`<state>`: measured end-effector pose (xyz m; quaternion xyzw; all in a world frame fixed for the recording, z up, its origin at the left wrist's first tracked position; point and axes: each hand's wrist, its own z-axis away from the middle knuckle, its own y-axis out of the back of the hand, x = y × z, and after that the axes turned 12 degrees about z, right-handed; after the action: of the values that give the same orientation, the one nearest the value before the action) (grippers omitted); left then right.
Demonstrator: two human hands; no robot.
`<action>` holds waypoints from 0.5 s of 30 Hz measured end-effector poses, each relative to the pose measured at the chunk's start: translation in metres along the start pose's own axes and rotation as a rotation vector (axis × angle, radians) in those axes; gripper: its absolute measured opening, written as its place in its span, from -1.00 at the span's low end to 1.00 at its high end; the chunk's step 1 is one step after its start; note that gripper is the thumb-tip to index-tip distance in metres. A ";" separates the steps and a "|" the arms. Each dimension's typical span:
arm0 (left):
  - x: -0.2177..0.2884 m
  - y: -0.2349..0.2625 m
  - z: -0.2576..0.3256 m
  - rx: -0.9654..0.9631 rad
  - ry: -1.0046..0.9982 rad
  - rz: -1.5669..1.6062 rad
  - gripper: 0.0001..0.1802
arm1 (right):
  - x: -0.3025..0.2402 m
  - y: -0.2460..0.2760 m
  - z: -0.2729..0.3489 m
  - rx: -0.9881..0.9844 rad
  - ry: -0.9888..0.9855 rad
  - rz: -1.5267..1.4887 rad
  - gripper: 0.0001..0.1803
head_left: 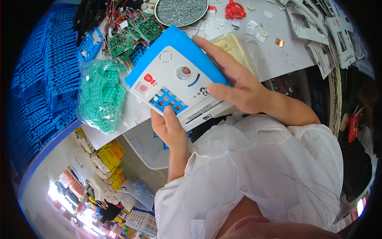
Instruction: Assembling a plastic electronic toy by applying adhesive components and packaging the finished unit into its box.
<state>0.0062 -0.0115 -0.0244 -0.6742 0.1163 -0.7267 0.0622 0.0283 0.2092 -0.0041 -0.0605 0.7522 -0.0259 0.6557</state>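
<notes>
Both my hands hold up a blue and white plastic casing point(159, 63), tilted, over the near edge of the table. Its white front panel has a round hole, a curved slot and a grid of square openings showing blue plastic. My left hand point(170, 126) grips the lower left edge, thumb by the grid. My right hand point(234, 79) wraps round the right side, thumb on the white panel and fingers along the blue side. A bit of finger or skin shows through the round hole. The back of the casing is hidden.
Green circuit boards point(123, 44) with wires lie behind the casing, beside a bag of green keypads point(103, 95). A round tray of screws point(181, 12) stands at the back. Blue parts point(47, 79) are stacked left; white panels point(306, 24) lie right. A red ring-shaped part point(235, 9) sits behind.
</notes>
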 end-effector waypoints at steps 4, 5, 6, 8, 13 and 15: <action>0.013 -0.018 -0.017 -0.114 0.020 0.100 -0.57 | 0.003 0.017 -0.002 0.006 -0.179 -0.347 -0.15; 0.013 -0.017 -0.021 -0.141 0.010 0.072 -0.57 | 0.008 0.024 -0.002 -0.008 -0.213 -0.362 -0.19; 0.011 -0.016 -0.024 -0.167 -0.002 0.045 -0.57 | 0.010 0.029 -0.002 -0.024 -0.246 -0.377 -0.23; 0.004 -0.019 -0.029 -0.196 -0.079 -0.036 -0.57 | 0.003 0.041 -0.003 -0.027 -0.252 -0.330 -0.22; 0.013 -0.017 -0.074 -0.355 -0.259 -0.218 -0.46 | -0.019 0.058 0.007 0.105 0.108 0.081 -0.43; 0.038 -0.016 -0.088 -0.493 -0.036 0.033 -0.32 | -0.034 0.077 -0.005 -0.117 0.406 0.447 -0.51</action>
<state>-0.0839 0.0018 0.0106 -0.6799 0.2999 -0.6631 -0.0905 0.0237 0.2892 0.0210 0.0752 0.8628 0.1506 0.4767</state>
